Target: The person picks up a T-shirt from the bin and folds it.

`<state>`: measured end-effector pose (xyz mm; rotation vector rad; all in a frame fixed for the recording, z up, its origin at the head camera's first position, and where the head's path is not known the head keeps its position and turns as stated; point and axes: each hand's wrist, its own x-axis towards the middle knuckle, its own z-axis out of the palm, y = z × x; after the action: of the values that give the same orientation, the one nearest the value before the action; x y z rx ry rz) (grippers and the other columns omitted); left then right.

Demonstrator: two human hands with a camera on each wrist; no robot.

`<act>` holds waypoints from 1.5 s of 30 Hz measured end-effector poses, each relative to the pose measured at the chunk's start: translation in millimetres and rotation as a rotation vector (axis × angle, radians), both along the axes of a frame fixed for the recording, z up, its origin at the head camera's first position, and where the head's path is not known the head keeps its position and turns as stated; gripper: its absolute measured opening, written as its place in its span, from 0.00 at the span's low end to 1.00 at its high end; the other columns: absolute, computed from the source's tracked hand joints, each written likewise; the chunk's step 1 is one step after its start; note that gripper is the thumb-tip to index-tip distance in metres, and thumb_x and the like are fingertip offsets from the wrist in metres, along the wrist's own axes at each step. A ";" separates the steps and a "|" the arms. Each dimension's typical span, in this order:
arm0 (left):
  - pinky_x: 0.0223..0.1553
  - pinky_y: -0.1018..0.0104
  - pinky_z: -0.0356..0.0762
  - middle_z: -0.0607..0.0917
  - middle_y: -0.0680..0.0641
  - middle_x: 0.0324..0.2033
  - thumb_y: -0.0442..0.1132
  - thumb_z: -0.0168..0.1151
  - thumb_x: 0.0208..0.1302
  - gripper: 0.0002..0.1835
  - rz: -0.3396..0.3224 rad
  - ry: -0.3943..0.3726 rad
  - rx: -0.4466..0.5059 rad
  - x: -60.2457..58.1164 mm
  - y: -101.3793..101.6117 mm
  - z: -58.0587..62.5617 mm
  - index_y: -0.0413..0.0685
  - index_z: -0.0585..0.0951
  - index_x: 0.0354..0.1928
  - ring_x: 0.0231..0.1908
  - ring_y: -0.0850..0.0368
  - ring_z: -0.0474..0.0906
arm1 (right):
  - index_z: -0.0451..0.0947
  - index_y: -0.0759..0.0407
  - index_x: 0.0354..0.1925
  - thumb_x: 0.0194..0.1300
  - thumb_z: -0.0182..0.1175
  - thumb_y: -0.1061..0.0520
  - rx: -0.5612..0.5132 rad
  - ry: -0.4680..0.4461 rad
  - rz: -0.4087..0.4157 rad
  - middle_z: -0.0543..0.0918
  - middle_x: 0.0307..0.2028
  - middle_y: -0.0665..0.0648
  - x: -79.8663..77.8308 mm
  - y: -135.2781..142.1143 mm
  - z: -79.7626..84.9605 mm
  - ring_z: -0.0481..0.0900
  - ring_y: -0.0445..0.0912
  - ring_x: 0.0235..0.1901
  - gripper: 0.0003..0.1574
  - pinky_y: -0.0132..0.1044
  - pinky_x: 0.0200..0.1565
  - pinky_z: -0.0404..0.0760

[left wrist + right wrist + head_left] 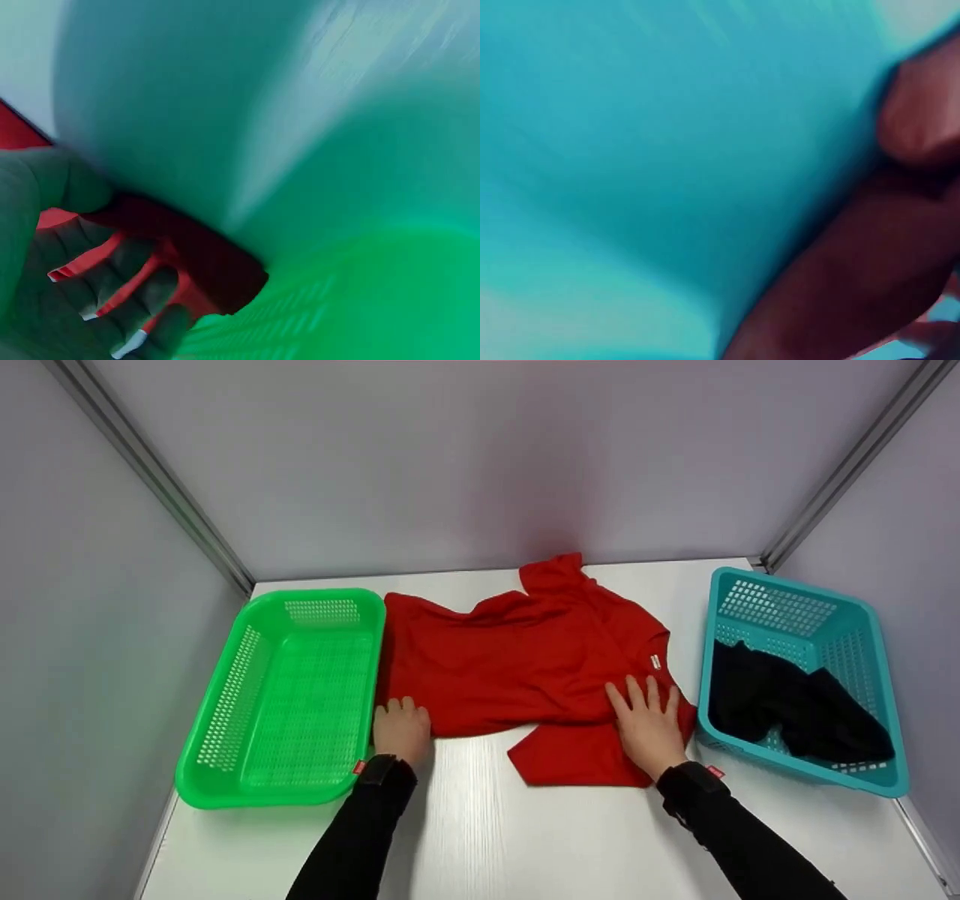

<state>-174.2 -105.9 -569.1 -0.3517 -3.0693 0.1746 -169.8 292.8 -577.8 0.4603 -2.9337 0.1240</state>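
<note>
The red shirt (510, 660) lies spread just right of the green basket (307, 697), hem toward it. My right hand (652, 739) rests with fingers spread near the collar, farther from that basket, probably to steady the cloth. My left hand (403, 731) touches the hem corner beside the green basket; I cannot tell whether it pinches. The blue basket (784, 604), holding black cloth (795, 701), stands well right of the green one, likely leaving room between.

2 hands (403, 730) (649, 733); 2 bskts (281, 799) (889, 690); 1 red shirt (510, 660); 1 blk bundle (795, 701).
</note>
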 end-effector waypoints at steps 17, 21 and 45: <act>0.17 0.59 0.78 0.74 0.40 0.29 0.21 0.53 0.67 0.07 -0.015 0.363 0.234 -0.1 -6.9 5.4 0.39 0.69 0.37 0.29 0.44 0.73 | 0.79 0.56 0.49 0.73 0.61 0.66 -0.393 -0.331 0.370 0.83 0.42 0.53 31.6 -15.5 14.4 0.79 0.47 0.43 0.09 0.39 0.49 0.82; 0.25 0.57 0.79 0.77 0.38 0.30 0.25 0.63 0.64 0.10 -0.005 0.303 0.197 0.3 -9.6 10.2 0.39 0.70 0.39 0.33 0.41 0.74 | 0.75 0.58 0.52 0.80 0.52 0.63 -0.772 -0.534 0.056 0.82 0.46 0.59 16.9 -9.6 33.0 0.76 0.50 0.48 0.08 0.41 0.53 0.76; 0.47 0.37 0.82 0.76 0.21 0.61 0.40 0.63 0.74 0.17 0.170 0.102 0.502 13.0 -25.0 -7.9 0.25 0.79 0.45 0.45 0.23 0.81 | 0.68 0.61 0.72 0.65 0.73 0.51 -0.150 -0.117 -0.012 0.70 0.67 0.72 17.6 1.6 5.4 0.73 0.69 0.61 0.44 0.66 0.62 0.73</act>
<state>-161.2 -130.9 -577.0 -0.0524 -2.8978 -0.5447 -152.2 294.4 -572.5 0.4259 -3.0110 0.3784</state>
